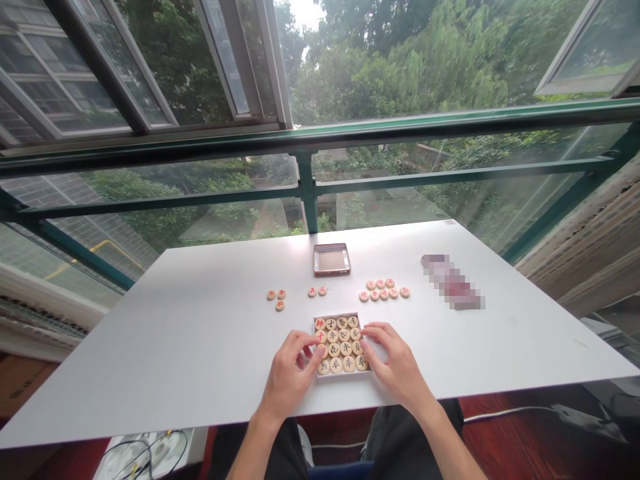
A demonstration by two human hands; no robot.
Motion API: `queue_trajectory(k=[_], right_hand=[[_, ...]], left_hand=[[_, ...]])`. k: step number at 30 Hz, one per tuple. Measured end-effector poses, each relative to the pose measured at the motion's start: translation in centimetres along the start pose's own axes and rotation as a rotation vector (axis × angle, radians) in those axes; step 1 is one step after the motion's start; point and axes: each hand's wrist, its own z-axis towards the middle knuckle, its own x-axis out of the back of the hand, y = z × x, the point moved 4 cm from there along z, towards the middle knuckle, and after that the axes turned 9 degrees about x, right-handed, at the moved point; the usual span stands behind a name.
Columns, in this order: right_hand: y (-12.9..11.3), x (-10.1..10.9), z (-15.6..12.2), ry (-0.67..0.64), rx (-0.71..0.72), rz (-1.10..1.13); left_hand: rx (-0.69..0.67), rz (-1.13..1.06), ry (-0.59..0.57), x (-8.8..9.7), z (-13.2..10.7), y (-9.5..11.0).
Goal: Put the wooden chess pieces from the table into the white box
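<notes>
A shallow open box near the front of the table holds rows of round wooden Chinese chess pieces, most with black characters. In its left column, a couple of pieces with red characters lie at the far end. My left hand is at the box's left edge, thumb and index finger apart and touching or just over the pieces there. At the right edge, my right hand has its thumb and curved fingers apart beside the right column. I see no piece lifted in either hand.
Loose red-character pieces lie in groups behind the box: three on the left, two in the middle, several on the right. A box lid or tray is farther back. A pixelated item lies right on the white table.
</notes>
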Motion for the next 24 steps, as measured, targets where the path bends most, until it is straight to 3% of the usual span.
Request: queue_trajectory(k=[15, 24], right_hand=[[0.0, 0.0, 0.0, -0.002, 0.012, -0.008], [0.0, 0.0, 0.0, -0.009, 0.015, -0.015]], left_hand=[[0.001, 0.028, -0.034, -0.4, -0.2, -0.3], [0.019, -0.078, -0.084, 1.0, 0.5, 0.6]])
